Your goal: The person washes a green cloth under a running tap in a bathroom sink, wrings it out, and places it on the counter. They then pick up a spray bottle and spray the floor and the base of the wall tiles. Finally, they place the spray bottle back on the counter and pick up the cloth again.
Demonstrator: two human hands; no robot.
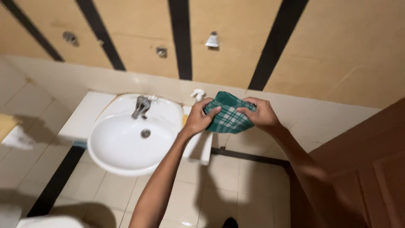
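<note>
A white oval sink (126, 147) with a metal tap (141, 106) hangs on a cream-tiled wall. Just right of it, held in the air, a folded green checked cloth (229, 113) is gripped from both sides: left hand (199, 118) and right hand (262, 114) are closed on its edges.
</note>
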